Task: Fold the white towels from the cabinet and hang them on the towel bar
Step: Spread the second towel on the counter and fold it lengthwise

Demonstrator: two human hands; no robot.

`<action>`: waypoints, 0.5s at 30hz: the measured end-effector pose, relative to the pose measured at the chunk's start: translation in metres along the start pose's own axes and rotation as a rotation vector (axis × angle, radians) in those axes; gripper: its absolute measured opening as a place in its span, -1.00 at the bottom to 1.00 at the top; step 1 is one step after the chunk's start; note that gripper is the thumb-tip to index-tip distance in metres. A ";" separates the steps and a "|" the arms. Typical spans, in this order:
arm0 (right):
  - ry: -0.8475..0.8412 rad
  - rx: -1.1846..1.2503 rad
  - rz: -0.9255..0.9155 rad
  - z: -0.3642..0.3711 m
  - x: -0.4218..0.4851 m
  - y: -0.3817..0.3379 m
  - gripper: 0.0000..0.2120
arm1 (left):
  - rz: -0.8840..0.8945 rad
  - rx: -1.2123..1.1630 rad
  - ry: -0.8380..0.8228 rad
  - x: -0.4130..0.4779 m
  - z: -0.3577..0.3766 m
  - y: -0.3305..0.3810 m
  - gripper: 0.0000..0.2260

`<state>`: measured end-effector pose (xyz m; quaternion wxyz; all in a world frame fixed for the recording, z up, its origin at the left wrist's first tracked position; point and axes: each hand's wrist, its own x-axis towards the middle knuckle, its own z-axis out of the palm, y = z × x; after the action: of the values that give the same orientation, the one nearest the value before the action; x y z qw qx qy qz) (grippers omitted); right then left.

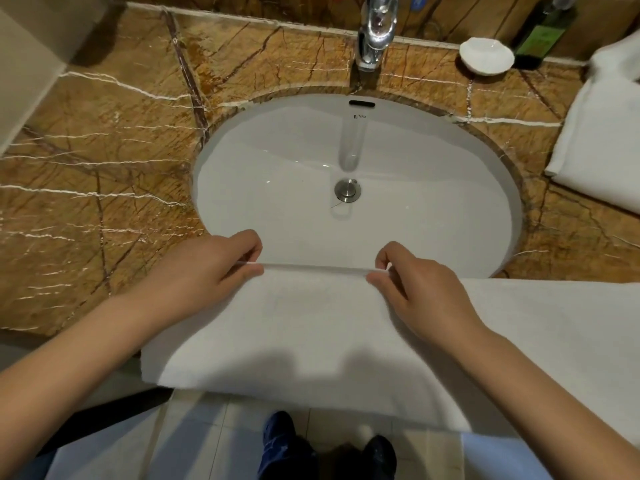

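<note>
Folding step — both hands' fingers, left hand (221, 268) and right hand (412, 282), pinch the white towel (311, 327) edge at lower centre — next, probably doubling it evenly.

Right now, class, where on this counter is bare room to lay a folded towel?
Widest: bare marble counter left of the sink. Narrow strip between sink and folded towel at right. Crowded: dish and bottle back right; front edge under the held towel.

open sink basin (277, 188) ahead, faucet (375, 32) behind, folded towel (602, 140) right
</note>
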<state>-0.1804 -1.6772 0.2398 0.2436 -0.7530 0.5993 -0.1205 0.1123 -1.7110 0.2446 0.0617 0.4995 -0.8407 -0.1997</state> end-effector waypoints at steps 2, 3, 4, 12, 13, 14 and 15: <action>-0.017 0.006 0.049 0.003 -0.001 0.001 -0.81 | -0.004 0.058 0.007 -0.001 0.002 0.000 -0.80; -0.028 -0.001 0.080 0.004 -0.001 0.003 -0.77 | -0.014 0.083 0.012 -0.002 0.002 -0.002 -0.79; -0.035 -0.008 0.112 0.005 -0.002 0.006 -0.73 | -0.027 0.117 0.019 -0.003 0.002 -0.005 -0.78; -0.070 0.111 0.131 0.002 -0.002 0.016 -0.80 | 0.041 0.102 0.155 -0.012 0.013 -0.018 -0.62; -0.048 0.145 0.125 0.002 -0.002 0.015 -0.81 | 0.046 0.109 0.156 -0.012 0.015 -0.019 -0.63; -0.022 0.152 0.119 0.003 -0.002 0.015 -0.82 | 0.055 0.123 0.159 -0.012 0.017 -0.019 -0.62; 0.012 0.132 0.112 0.005 -0.003 0.014 -0.82 | 0.061 0.139 0.170 -0.012 0.018 -0.018 -0.62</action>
<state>-0.1904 -1.6752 0.2287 0.2955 -0.6999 0.6327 -0.1505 0.1274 -1.7028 0.2222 0.1041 0.4917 -0.8592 -0.0959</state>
